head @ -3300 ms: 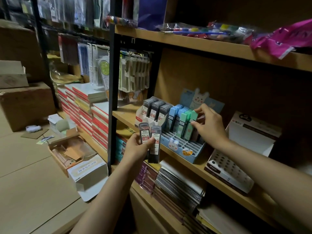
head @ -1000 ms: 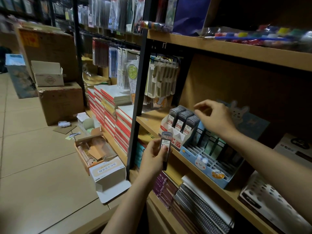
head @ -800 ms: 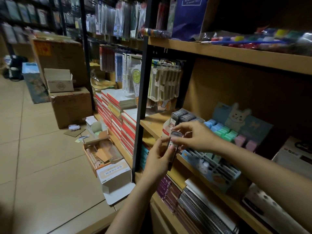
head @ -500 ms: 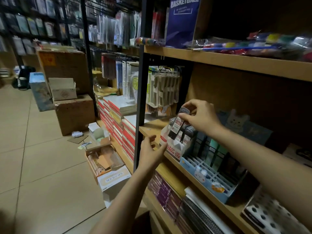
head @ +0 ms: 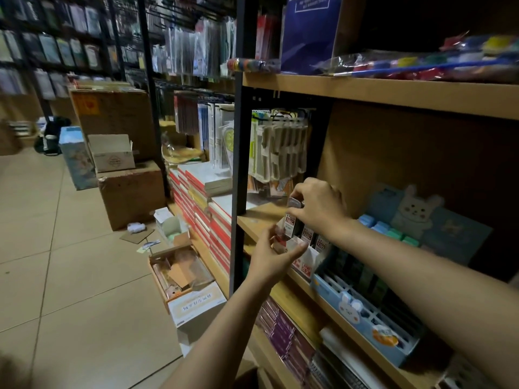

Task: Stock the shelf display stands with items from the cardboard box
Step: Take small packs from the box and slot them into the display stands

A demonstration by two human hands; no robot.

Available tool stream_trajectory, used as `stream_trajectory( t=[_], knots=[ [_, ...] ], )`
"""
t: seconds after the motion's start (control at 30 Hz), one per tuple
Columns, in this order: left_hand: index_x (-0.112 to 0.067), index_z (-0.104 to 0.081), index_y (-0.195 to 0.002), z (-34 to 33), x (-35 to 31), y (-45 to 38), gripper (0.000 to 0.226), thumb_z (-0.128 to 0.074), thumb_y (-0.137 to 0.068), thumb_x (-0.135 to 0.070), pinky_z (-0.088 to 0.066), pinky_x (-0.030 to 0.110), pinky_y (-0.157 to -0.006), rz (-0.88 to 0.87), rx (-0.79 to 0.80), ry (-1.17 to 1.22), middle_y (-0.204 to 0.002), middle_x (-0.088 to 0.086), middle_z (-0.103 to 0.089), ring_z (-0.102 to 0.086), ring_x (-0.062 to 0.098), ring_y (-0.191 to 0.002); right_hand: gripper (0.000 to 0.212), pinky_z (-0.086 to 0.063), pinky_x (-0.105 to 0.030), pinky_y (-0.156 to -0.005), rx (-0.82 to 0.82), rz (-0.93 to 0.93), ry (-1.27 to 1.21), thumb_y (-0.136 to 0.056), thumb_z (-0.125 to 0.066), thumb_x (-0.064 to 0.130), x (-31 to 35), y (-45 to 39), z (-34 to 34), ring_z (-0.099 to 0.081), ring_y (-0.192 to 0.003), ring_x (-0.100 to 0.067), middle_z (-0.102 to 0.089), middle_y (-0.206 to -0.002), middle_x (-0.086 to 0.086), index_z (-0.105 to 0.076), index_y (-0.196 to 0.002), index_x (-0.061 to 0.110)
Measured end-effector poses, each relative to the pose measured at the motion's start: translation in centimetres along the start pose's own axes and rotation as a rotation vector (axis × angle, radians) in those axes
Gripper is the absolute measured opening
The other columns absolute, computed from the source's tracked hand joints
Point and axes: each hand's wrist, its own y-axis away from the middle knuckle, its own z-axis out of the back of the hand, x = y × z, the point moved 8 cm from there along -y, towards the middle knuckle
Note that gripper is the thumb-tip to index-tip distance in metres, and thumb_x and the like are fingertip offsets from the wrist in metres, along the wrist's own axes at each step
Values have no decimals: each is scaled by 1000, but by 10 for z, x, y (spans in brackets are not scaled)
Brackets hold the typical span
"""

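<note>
While I am watching through the head camera, my right hand (head: 318, 206) is reaching over the white display stand (head: 304, 255) on the wooden shelf (head: 259, 217), its fingers (head: 295, 213) curled and pinching a dark lead case (head: 292, 223) by its upper end. The case is standing nearly upright at the stand's left end, its red-and-white label facing me, beside two more cases (head: 314, 237) already sitting in the stand. My left hand (head: 271, 255) is cupping the stand's near left corner, thumb and fingers spread apart and bent around the cardboard edge, touching it. Just to the right, a blue bunny display tray (head: 362, 313) is sitting on the same shelf, holding pastel boxes in its back rows. Down on the floor to the left, an open cardboard box (head: 179, 273) is lying beside a white carton (head: 196, 304), well apart from both my hands. Stacked red-edged notebooks (head: 207, 217) are filling the neighbouring bay.
</note>
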Motion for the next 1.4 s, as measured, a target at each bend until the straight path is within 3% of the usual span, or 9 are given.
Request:
stream_trajectory(
  t=[0.17,0.37,0.47,0.57,0.7,0.93,1.17,1.3,1.4],
  knots=[
    [-28,-37,-143,0,0,-1,82,-81,-75,-36,-48,17,-75,-12,-13,-9,-125,-10,-53,-55,7,-108,33,-42,-31,-71,-1,90,105,-77,-78,37,8,7,-12,-61,-88,-23,-60,-99,0,-65,-103,20],
    [-36,-35,-144,5,-11,26,72,-74,-83,-31,-52,14,-74,-70,31,-67,-121,-24,-51,-58,-11,-98,36,-41,-37,-97,105,119,11,-94,-59,31,13,14,16,-55,-108,-22,-57,-121,-3,-61,-127,17],
    [-43,-45,-136,21,5,61,56,-70,-87,-33,-53,21,-85,-100,-26,-121,-116,-28,-53,-57,-6,-107,22,-43,-12,-88,-93,117,-288,-93,-60,14,27,50,53,-58,-99,-12,-60,-112,-2,-67,-114,12],
    [-39,-59,-118,47,46,114,32,-69,-88,-32,-49,11,-78,-44,-186,-103,-114,-23,-62,-59,-6,-105,12,-48,-13,-77,-199,146,-468,-89,-63,8,57,115,53,-59,-88,-4,-64,-99,0,-70,-99,12],
    [-29,-65,-97,80,145,206,13,-68,-89,-20,-52,16,-75,233,-410,-114,-97,-11,-70,-67,5,-94,12,-46,-18,-70,146,124,-547,-87,-67,10,100,218,-33,-61,-80,-12,-65,-93,0,-70,-98,13],
    [-10,-59,-122,74,313,370,30,-62,-93,-18,-52,36,-94,858,-493,-226,-119,10,-65,-63,23,-106,44,-43,-22,-83,926,-243,-470,-90,-67,23,97,423,-191,-56,-106,-15,-57,-125,-5,-55,-131,18],
    [-17,-51,-128,43,376,411,41,-64,-90,-12,-55,37,-92,1022,-336,-263,-126,6,-60,-61,22,-113,62,-52,-34,-91,1160,-443,-390,-82,-77,32,60,518,-252,-59,-109,-20,-60,-125,-7,-52,-135,13],
    [-18,-50,-126,43,397,409,43,-68,-87,-13,-56,34,-90,1033,-293,-387,-124,4,-61,-61,22,-114,58,-43,-19,-70,1277,-372,-390,-75,-83,27,69,536,-279,-56,-92,-10,-65,-112,-2,-57,-125,14],
    [-20,-54,-119,49,411,409,39,-72,-84,-16,-56,36,-88,1025,-302,-454,-118,2,-63,-62,21,-111,55,-43,-23,-73,1351,-261,-351,-72,-85,27,84,548,-297,-55,-88,-11,-63,-102,1,-60,-120,16]
  ],
)
